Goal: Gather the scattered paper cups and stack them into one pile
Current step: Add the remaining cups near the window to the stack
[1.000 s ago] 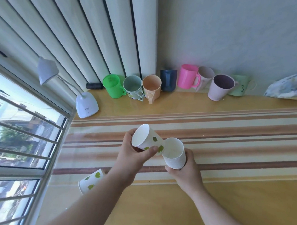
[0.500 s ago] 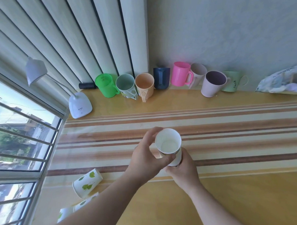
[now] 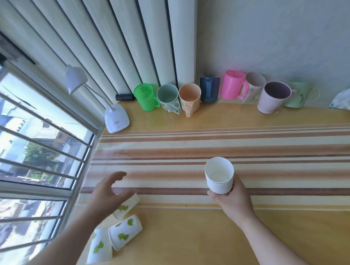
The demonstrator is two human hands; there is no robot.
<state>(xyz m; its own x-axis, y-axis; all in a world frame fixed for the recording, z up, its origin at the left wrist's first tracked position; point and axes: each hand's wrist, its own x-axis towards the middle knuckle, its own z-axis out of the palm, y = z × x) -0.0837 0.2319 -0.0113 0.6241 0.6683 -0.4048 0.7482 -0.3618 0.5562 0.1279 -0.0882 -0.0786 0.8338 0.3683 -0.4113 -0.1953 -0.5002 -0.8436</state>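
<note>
White paper cup stack (image 3: 219, 178) sits upright in our right hand (image 3: 232, 199), lower centre-right of frame, fingers wrapped around its lower half; ridges on the wall suggest several cups nested, count unclear. Our left hand (image 3: 108, 191) is at lower left, open with fingers spread, holding nothing, hovering just over the nearest loose cup (image 3: 128, 207). That cup lies on its side on the counter (image 3: 206, 242), partly hidden by the hand, mouth toward upper right. Two more leaf-print cups lie below it near the bottom left edge: one (image 3: 125, 234) on its side, another (image 3: 99, 246) beside it, the two touching or nearly so.

Step in hand, as we judge it: pick up the nearest loose cup and nest it in the stack. To do it well we should grip the cup across its wall near the base, lightly, since thin paper dents. Then turn it mouth up, line it over the stack and press straight down, keeping the right hand steady. Take one cup at a time; the lower two lie close and could roll toward the window (image 3: 30, 147) side if nudged.

Plastic mugs (image 3: 233, 87) along the wall at top are not part of this.
</note>
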